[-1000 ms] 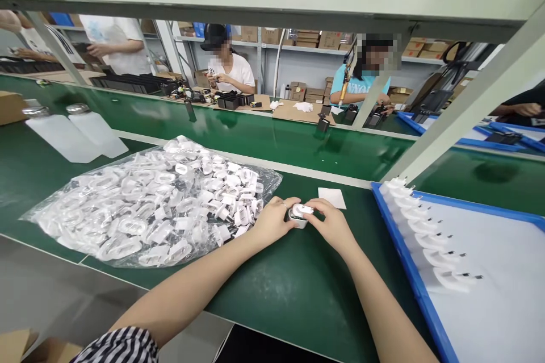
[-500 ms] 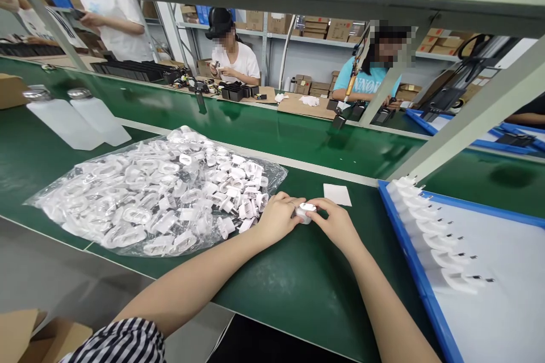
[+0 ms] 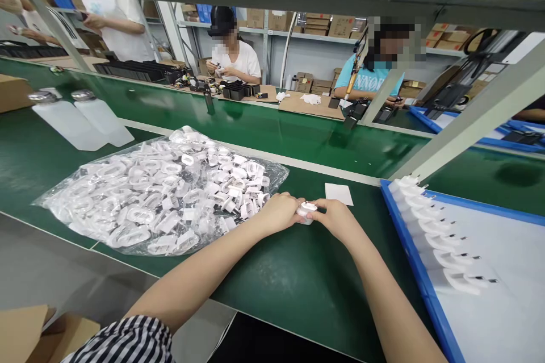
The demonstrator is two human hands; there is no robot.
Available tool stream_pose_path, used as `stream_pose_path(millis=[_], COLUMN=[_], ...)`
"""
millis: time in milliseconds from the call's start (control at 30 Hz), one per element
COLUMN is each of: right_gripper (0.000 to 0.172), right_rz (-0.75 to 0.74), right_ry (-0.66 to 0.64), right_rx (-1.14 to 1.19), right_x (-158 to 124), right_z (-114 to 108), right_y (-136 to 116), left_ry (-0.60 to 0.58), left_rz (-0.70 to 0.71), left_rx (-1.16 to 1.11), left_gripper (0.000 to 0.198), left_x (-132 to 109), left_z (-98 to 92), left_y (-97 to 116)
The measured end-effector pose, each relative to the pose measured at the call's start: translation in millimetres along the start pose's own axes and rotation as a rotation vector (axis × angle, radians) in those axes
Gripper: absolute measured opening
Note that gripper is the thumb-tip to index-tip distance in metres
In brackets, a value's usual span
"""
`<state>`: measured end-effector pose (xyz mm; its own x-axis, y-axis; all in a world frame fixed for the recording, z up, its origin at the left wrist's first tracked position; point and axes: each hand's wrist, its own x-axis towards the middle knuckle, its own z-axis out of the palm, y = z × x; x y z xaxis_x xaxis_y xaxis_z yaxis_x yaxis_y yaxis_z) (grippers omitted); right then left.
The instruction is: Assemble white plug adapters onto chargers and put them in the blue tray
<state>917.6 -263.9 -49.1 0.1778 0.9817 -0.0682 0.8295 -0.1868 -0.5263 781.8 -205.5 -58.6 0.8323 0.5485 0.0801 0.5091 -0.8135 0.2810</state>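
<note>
My left hand (image 3: 281,214) and my right hand (image 3: 339,220) meet low over the green bench, fingers closed on opposite sides of one small white plastic plug housing (image 3: 305,217). Its top shows between the fingertips; the fingers hide its sides. Just left of my left hand lies a clear plastic bag (image 3: 55,197) spread under a heap of loose white plastic parts (image 3: 140,215). Right of my right hand, white plugs with metal pins (image 3: 443,243) stand in a row along the side of a blue-rimmed tray (image 3: 411,255).
A flat white square (image 3: 339,194) lies beyond my right hand. Two white bottles with metal tops (image 3: 68,124) stand at the back left. A slanted frame post (image 3: 472,113) rises behind the tray. Across the bench, co-workers (image 3: 238,62) sit at another line.
Both hands stay on the white plug housing, with its top now sitting slightly differently between the fingers. The whole view has shifted a little; bag and tray keep their places.
</note>
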Motion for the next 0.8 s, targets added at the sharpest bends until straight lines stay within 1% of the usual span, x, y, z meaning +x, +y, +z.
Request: stream_pose_path(millis=[67, 133, 267, 400, 567, 700, 800], right_gripper=[0.016, 0.014, 0.01, 0.01, 0.008, 0.006, 0.006], right_rz=[-0.009, -0.018, -0.058, -0.1, -0.107, -0.111, -0.119], right_ry=[-0.015, -0.023, -0.024, -0.026, -0.042, -0.017, 0.014], right_rx=[-0.006, -0.001, 0.02, 0.018, -0.001, -0.033, -0.014], right_x=[1.2, 1.8, 0.1, -1.2, 0.8, 0.3, -0.5], right_z=[-0.9, -0.6, 1.6, 2.5, 0.6, 0.0, 0.8], right_y=[0.3, 1.3, 3.2, 3.7, 0.1, -3.3, -2.4], left_ry=[-0.052, -0.07, -0.039, -0.015, -0.019, -0.017, 0.004], left_rz=[-0.012, -0.034, -0.03, -0.035, -0.093, -0.105, -0.125], left_rx=[0.018, 0.03, 0.042, 0.086, 0.239, 0.307, 0.267], left_gripper=[0.033, 0.034, 0.034, 0.038, 0.039, 0.033, 0.03], left_x=[1.7, 2.3, -0.3, -4.6, -6.2, -6.8, -8.5], left_z=[-2.9, -3.4, -0.7, 3.5, 11.5, 14.2, 14.7], left_y=[0.2, 0.3, 1.5, 5.2, 13.8, 20.7, 20.4])
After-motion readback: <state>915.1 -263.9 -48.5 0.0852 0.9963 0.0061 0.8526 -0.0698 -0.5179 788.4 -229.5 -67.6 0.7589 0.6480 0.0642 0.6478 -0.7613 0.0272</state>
